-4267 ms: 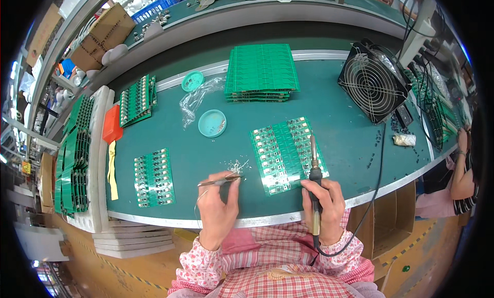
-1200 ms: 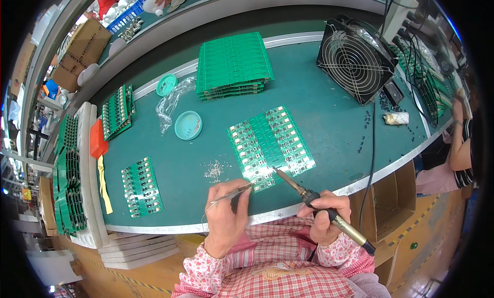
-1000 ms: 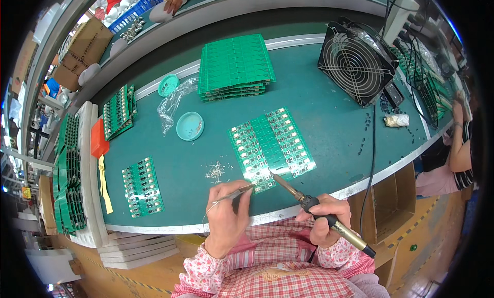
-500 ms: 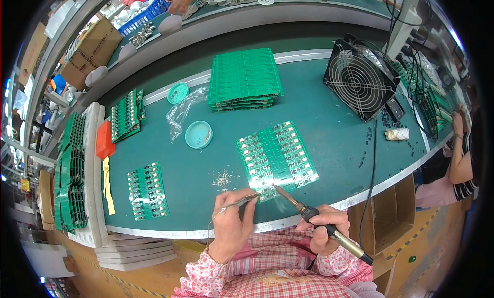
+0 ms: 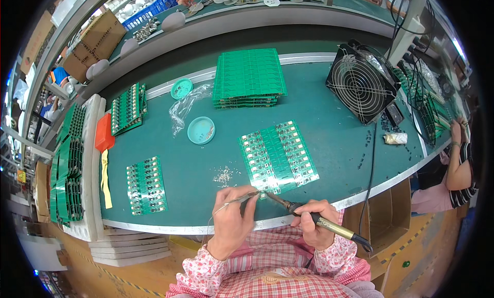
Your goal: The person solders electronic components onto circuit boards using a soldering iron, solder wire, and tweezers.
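Observation:
My left hand [image 5: 231, 215] is closed on a pair of metal tweezers [image 5: 237, 200], their tips at the near left corner of a green circuit board panel [image 5: 278, 156]. A thin wire or solder strand also hangs by that hand. In my right hand [image 5: 316, 222] is a soldering iron [image 5: 334, 228], its tip close to the tweezer tips at the same corner. Whether the tip touches the board I cannot tell. Rows of small white and dark parts line the panel. Just left of it lies a scatter of tiny pale components [image 5: 224, 175].
A smaller populated board [image 5: 146, 186] lies at left, near more stacked boards [image 5: 67, 169] and a red box [image 5: 104, 133]. Behind are a teal dish [image 5: 201, 130], a board stack [image 5: 249, 77] and a black fan [image 5: 362, 83]. A cable [image 5: 371, 169] runs at right, where a co-worker's arm [image 5: 457, 154] shows.
My right hand has shifted slightly left and the iron's tip has moved down-left, nearer the tweezer tips. The left hand stays nearly in place. The whole view has shifted slightly.

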A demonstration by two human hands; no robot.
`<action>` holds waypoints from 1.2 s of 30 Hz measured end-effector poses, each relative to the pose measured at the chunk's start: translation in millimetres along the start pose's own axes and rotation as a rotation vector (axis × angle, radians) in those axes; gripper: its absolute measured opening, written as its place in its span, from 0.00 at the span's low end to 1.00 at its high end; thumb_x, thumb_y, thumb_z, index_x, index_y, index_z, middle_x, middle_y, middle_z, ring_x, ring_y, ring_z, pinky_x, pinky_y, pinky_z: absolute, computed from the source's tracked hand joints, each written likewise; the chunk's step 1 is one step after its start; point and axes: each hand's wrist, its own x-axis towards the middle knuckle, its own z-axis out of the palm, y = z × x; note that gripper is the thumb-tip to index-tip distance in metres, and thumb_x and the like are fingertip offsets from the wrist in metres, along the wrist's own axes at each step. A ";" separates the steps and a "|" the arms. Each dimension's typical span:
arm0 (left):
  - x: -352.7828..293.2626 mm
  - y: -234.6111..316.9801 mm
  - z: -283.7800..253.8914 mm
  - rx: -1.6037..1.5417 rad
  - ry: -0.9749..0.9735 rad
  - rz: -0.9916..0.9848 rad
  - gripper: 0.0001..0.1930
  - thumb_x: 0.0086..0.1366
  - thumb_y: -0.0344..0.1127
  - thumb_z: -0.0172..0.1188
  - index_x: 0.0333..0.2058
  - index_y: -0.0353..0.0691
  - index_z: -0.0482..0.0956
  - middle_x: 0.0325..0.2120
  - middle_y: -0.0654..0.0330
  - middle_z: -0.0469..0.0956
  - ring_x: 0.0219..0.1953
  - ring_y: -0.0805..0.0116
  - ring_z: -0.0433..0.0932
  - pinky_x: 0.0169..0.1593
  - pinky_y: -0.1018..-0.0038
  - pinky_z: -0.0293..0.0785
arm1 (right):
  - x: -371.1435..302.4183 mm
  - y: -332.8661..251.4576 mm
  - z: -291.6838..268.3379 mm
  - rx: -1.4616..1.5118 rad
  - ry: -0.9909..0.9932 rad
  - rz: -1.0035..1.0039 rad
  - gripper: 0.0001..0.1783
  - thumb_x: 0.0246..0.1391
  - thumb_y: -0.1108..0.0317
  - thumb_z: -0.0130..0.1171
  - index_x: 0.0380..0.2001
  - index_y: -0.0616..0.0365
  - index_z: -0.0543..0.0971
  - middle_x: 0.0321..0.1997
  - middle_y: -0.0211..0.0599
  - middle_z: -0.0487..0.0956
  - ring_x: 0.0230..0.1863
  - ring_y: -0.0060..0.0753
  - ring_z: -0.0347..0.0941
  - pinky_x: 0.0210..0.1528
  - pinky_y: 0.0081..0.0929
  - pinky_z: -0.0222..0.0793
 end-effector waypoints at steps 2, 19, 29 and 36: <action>-0.5 -0.7 0.3 0.003 0.003 0.005 0.09 0.59 0.24 0.67 0.39 0.37 0.80 0.37 0.57 0.83 0.39 0.55 0.78 0.45 0.64 0.73 | 2.8 -0.8 0.7 -0.038 -0.021 -0.016 0.04 0.56 0.75 0.62 0.34 0.59 0.78 0.18 0.29 0.81 0.20 0.26 0.78 0.25 0.25 0.72; 1.8 -1.4 0.8 0.001 0.003 0.030 0.10 0.58 0.23 0.67 0.39 0.38 0.79 0.36 0.57 0.83 0.39 0.55 0.79 0.45 0.64 0.73 | 12.3 9.1 -4.3 -0.120 -0.186 -0.338 0.04 0.56 0.74 0.61 0.35 0.62 0.78 0.18 0.33 0.80 0.17 0.30 0.75 0.20 0.26 0.69; 0.1 1.2 -0.9 0.014 -0.002 0.019 0.10 0.58 0.23 0.67 0.39 0.38 0.80 0.37 0.57 0.83 0.40 0.55 0.78 0.46 0.63 0.74 | 5.6 -1.3 -3.0 -0.175 0.032 -0.189 0.12 0.47 0.79 0.66 0.37 0.59 0.81 0.22 0.35 0.78 0.19 0.34 0.73 0.23 0.29 0.69; -0.3 1.0 1.5 -0.004 0.014 -0.004 0.10 0.58 0.22 0.67 0.38 0.37 0.80 0.36 0.56 0.83 0.40 0.55 0.79 0.45 0.64 0.74 | 15.7 -3.6 17.4 -0.602 0.013 -0.213 0.28 0.43 0.76 0.72 0.51 0.48 0.82 0.37 0.37 0.74 0.35 0.40 0.74 0.35 0.34 0.71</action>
